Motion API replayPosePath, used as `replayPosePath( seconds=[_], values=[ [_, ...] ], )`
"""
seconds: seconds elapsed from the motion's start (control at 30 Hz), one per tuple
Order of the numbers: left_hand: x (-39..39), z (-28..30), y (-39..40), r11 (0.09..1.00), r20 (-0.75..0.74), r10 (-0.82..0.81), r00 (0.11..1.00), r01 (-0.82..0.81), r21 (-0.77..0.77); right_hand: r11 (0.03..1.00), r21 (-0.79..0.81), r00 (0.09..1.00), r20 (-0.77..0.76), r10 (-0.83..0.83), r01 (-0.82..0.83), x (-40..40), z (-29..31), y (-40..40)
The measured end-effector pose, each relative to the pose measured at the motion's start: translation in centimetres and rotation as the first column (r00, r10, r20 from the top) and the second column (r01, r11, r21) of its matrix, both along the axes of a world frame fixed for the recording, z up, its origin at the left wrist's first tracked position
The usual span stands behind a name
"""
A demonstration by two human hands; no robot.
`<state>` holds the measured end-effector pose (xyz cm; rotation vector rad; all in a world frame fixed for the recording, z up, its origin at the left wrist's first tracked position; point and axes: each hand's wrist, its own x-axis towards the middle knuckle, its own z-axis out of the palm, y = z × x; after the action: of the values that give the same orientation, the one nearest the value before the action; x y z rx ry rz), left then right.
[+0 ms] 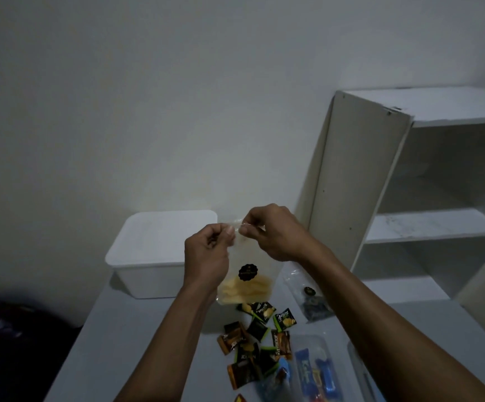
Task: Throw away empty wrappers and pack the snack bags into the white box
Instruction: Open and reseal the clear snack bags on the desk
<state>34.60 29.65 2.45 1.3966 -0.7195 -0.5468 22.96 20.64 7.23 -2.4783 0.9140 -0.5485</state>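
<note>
Left hand (206, 250): fingers pinching top edge of clear snack bag (245, 281).
Right hand (270, 232): same pinch.
Advice: seal fully, then lower into white box (154, 253) at counter's far edge.

Bag (245, 274) top edge is hidden in both grips: left hand (206, 250) and right hand (273, 233) cover the seal, can't tell if it's open or closed. Black label text on the bag too small to read. Left wrist blocks the bag's lower left corner and part of the box (160, 248) near wall. Box inside not visible from this angle. Second bag (310, 300) contents dark, can't tell what. Blue packs (316, 372) cut off by the bottom edge, partly behind the right forearm. Small sachets (252, 343) print mostly unreadable. Dark shape (9, 329) left of the desk (137, 343) is blurred, unidentifiable. Shelf (432, 221) cut off at right.
</note>
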Motion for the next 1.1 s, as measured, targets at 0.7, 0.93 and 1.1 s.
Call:
replayPosePath(
  seconds=[0.7, 0.93, 1.1],
  values=[
    [-1.4, 0.3, -2.8, 0.999, 0.065, -0.036, 0.997, 0.038, -0.031, 0.995, 0.026, 0.996, 0.004, 0.093, -0.093, -2.1, 0.6, -4.3],
    [-1.6, -0.2, -3.7, 0.998, 0.026, 0.034, 0.999, -0.033, -0.048, 0.993, 0.07, 0.995, 0.003, 0.096, -0.096, -2.2, 0.2, -5.3],
    [-1.4, -0.3, -3.9, 0.999, 0.026, -0.001, 1.0, 0.002, -0.034, 0.986, 0.095, 0.99, 0.002, 0.138, -0.137, -2.6, 0.2, -6.0]
  ],
)
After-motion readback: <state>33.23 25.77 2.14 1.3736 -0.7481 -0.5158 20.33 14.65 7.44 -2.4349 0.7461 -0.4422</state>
